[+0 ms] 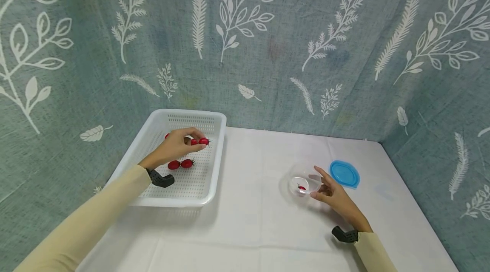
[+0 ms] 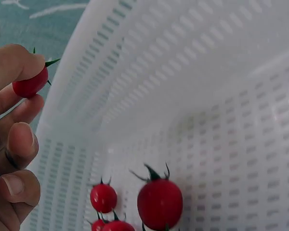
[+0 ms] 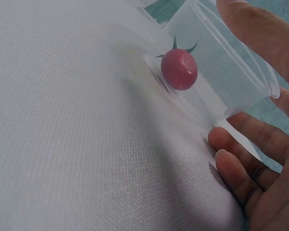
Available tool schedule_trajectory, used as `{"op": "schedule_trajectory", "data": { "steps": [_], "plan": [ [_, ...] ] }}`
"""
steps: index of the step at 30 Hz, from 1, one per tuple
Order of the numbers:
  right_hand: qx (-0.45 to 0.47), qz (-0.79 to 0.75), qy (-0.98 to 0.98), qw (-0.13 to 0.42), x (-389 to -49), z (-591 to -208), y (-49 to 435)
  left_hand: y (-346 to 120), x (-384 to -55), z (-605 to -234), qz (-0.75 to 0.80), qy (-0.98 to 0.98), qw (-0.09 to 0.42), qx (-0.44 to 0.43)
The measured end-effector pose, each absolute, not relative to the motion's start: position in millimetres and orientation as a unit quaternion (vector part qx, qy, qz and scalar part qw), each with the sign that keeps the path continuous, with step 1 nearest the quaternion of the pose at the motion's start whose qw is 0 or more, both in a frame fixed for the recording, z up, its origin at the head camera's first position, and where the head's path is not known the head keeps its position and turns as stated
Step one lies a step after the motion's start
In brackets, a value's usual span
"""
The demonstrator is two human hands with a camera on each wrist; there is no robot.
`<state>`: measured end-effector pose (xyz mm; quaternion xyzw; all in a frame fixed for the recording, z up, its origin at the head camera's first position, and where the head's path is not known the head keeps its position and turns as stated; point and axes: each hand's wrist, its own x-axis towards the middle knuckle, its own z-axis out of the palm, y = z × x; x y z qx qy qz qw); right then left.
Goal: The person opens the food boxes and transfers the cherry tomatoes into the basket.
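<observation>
My left hand (image 1: 178,146) is over the white perforated basket (image 1: 218,165), pinching a red cherry tomato (image 2: 31,84) with green sepals between thumb and fingers. More cherry tomatoes lie on the basket floor, among them a large one (image 2: 159,204) and a smaller one (image 2: 103,198) in the left wrist view. On the right, my right hand (image 1: 338,197) grips a clear round plastic cup (image 1: 306,177) by its side, thumb near the rim. A single cherry tomato (image 3: 179,69) shows through the cup wall, at its bottom.
A blue lid (image 1: 344,173) lies on the white tablecloth (image 1: 249,204) just beyond the right hand. Green-grey curtains (image 1: 268,72) with white leaf prints stand behind the table and at both sides. The basket's raised walls surround the loose tomatoes.
</observation>
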<state>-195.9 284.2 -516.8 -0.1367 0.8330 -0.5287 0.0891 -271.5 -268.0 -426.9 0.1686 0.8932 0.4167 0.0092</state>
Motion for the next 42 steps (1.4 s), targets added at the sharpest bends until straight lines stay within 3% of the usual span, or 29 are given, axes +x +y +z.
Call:
{"op": "schedule_trajectory", "data": {
  "steps": [10,22,28,34,42],
  "plan": [
    [-0.138,-0.522,0.837,0.089,-198,-518,285,-291,-284,-440,0.407,0.901,0.040,0.143],
    [-0.120,-0.525,0.837,0.094,-197,-518,285,-299,-290,-449,0.307,0.936,0.020,0.172],
    [-0.117,-0.525,0.837,0.094,-197,-518,285,-294,-292,-448,0.291,0.942,0.017,0.167],
    [-0.113,-0.518,0.842,0.095,-198,-518,285,-282,-298,-441,0.296,0.939,-0.017,0.173],
    [-0.116,-0.506,0.850,0.092,-198,-515,285,-244,-295,-416,0.351,0.912,-0.047,0.209]
  ]
}}
